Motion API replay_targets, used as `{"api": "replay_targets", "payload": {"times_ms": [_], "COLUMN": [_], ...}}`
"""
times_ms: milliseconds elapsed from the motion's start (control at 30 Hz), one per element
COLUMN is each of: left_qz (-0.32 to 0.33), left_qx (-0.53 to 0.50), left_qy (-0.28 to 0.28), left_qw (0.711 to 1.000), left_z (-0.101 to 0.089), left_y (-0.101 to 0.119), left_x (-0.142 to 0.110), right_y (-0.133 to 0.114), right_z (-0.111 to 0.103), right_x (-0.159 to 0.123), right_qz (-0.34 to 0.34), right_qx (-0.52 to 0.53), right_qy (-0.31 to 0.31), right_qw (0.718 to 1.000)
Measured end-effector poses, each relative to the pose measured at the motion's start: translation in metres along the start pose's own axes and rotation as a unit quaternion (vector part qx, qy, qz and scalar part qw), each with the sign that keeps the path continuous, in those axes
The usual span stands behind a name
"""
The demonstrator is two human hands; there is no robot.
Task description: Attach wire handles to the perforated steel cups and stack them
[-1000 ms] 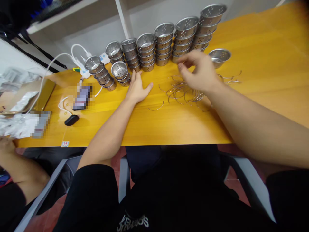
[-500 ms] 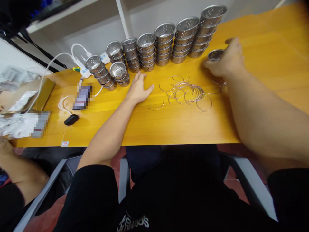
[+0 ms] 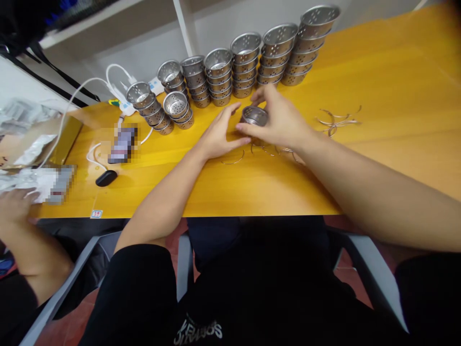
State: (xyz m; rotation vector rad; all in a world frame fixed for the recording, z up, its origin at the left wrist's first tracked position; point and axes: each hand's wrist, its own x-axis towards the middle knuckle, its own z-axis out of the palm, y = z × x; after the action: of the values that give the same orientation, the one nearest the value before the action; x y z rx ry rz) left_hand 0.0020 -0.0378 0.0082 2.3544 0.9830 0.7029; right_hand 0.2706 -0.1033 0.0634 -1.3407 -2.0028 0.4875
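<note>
My right hand [image 3: 279, 117] is closed round a small perforated metal cup [image 3: 255, 115], thumb on the near side and fingers on the far side. My left hand [image 3: 221, 133] is open just left of that cup, thumb and fingers spread towards it; whether it touches the cup I cannot tell. Beneath and right of the cup lie thin wire rings [image 3: 288, 152], partly hidden by my right hand and forearm. One loose curved wire [image 3: 236, 161] rests nearer to me. A short nested stack of perforated cups [image 3: 176, 105] stands left of my left hand.
Tall stacks of perforated cups [image 3: 246, 62] line the back of the yellow table [image 3: 389, 96]. More wires [image 3: 338, 122] lie at right. A phone [image 3: 124, 145], a black oval object [image 3: 106, 178] and white cables are at left. Another person's hand [image 3: 16, 204] is at far left.
My right hand reached right, took hold of the single cup there and carried it left to the middle. My left hand shifted slightly right towards it. The other person's hand moved up onto the table.
</note>
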Motion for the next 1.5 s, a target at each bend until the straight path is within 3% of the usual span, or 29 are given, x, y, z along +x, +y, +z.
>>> {"api": "replay_targets", "payload": {"times_ms": [133,267,367,500,600,667,900,1200,1500], "left_qz": [0.013,0.016,-0.006,-0.047,-0.064,-0.070,-0.076,-0.073,-0.060], "left_qx": [-0.017,-0.009,0.011,0.019,0.012,0.008,-0.007,-0.006,-0.003], "left_qy": [0.006,0.038,0.080,0.110,0.120,0.121,0.106,0.091,0.106], "left_qw": [1.000,0.999,0.997,0.993,0.991,0.990,0.991,0.993,0.993], "left_z": [0.007,0.008,0.003,-0.007,-0.012,-0.012,-0.007,-0.011,-0.011], "left_y": [0.001,-0.013,-0.024,-0.038,-0.045,-0.048,-0.044,-0.031,-0.040], "left_x": [0.001,0.003,0.004,0.005,0.005,0.005,0.004,0.003,0.003], "right_y": [-0.006,0.001,0.013,0.036,0.054,0.064,0.074,0.077,0.041], "right_z": [0.009,-0.003,-0.022,-0.047,-0.053,-0.051,-0.035,-0.034,-0.043], "right_x": [0.001,0.003,0.004,0.011,0.016,0.017,0.022,0.020,0.014], "right_qz": [-0.048,-0.071,-0.036,0.100,0.074,0.037,0.031,0.004,0.018], "right_qx": [0.031,0.056,-0.005,-0.172,-0.190,-0.170,-0.147,-0.154,-0.177], "right_qy": [-0.044,-0.056,-0.048,-0.108,-0.188,-0.210,-0.187,-0.179,-0.146], "right_qw": [0.997,0.994,0.998,0.974,0.961,0.962,0.971,0.972,0.973]}}
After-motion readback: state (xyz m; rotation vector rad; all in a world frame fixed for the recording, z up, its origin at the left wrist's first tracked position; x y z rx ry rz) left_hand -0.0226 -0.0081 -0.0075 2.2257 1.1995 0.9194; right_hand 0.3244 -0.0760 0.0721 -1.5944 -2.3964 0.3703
